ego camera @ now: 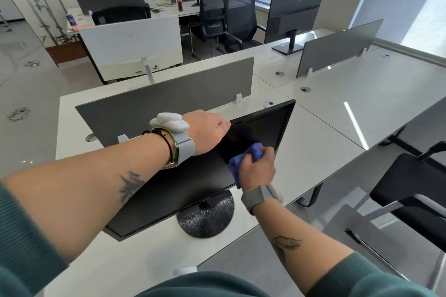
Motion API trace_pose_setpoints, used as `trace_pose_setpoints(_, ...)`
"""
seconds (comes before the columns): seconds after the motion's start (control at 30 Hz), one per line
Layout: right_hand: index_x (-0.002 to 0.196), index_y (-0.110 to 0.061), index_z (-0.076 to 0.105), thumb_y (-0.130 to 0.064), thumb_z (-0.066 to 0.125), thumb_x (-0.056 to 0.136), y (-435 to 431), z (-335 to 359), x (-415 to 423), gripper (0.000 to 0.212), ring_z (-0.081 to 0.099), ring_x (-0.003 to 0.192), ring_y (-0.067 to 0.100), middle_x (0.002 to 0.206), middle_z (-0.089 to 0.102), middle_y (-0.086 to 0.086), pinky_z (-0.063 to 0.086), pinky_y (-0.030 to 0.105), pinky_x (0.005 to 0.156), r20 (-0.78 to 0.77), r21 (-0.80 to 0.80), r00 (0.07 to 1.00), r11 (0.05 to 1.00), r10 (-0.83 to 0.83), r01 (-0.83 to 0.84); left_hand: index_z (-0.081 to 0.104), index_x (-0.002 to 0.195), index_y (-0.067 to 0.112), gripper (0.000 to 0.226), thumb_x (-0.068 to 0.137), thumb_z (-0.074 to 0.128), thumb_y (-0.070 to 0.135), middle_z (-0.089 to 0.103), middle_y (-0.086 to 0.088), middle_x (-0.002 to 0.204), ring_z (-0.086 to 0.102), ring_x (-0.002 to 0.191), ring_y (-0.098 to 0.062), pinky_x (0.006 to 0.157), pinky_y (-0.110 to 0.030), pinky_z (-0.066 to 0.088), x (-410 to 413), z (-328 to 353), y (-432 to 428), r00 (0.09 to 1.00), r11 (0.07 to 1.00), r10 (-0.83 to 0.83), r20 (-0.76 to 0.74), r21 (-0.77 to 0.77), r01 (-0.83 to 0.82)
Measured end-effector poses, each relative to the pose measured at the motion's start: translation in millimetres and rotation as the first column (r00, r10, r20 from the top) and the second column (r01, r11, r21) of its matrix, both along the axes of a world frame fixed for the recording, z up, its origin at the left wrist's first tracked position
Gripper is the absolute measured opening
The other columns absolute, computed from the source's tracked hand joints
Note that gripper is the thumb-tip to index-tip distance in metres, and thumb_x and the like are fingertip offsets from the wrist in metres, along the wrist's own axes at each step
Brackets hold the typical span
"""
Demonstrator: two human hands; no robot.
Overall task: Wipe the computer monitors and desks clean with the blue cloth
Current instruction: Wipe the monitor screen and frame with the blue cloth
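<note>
A black monitor (263,128) stands on a round dark base (207,219) on the white desk (313,142), its screen facing me. My left hand (207,130) grips the monitor's top edge, fingers curled over it. My right hand (257,167) holds a bunched blue cloth (243,159) and presses it against the screen's right half, near the lower edge. Both wrists wear grey bands with white devices.
A grey divider panel (169,94) stands right behind the monitor. A second grey divider (337,46) and another monitor (294,12) seen from the back stand on the far right desks. A black chair (415,190) sits at right; more chairs and desks lie beyond.
</note>
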State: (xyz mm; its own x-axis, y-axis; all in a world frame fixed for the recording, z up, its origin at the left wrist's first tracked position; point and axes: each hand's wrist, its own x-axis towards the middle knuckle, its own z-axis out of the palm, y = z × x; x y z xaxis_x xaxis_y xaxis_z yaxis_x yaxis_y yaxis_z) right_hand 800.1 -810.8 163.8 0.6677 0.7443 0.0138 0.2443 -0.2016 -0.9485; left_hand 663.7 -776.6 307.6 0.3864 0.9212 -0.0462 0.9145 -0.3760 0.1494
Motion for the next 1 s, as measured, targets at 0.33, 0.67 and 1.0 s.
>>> trace_pose_setpoints(0.33,0.086,-0.011,0.059,-0.007,0.060,0.086,19,15,36,0.005,0.052,0.078,0.020,0.089,0.059,0.009,0.030,0.010,0.064,0.046,0.187,0.984,0.969,-0.174,0.163,0.041,0.075,0.021,0.043,0.107,0.025,0.046,0.053,-0.002,0.078,0.049,0.068,-0.021,0.067,-0.034,0.035,-1,-1,-1,1.000,1.000,-0.016,-0.013,0.007,0.016)
trace_pose_setpoints(0.67,0.089,-0.014,0.055,-0.013,0.056,0.091,13,-2,50,0.002,0.054,0.077,0.028,0.083,0.057,0.005,0.031,0.019,0.064,-0.036,-0.113,0.995,0.989,-0.097,0.093,0.041,0.075,0.021,0.043,0.106,0.026,0.046,0.052,0.000,0.076,0.050,0.069,-0.022,0.067,-0.034,0.036,-2,0,-3,1.000,1.000,-0.024,-0.006,0.015,0.024)
trace_pose_setpoints(1.0,0.071,-0.017,0.048,-0.029,0.061,0.085,25,55,38,0.022,0.042,0.063,0.012,0.072,0.052,0.005,0.032,0.016,0.060,0.036,0.395,0.983,0.906,-0.182,0.153,0.040,0.072,0.021,0.044,0.106,0.027,0.046,0.049,0.002,0.073,0.048,0.068,-0.023,0.067,-0.034,0.034,-2,0,-1,1.000,1.000,-0.027,0.003,0.016,0.027)
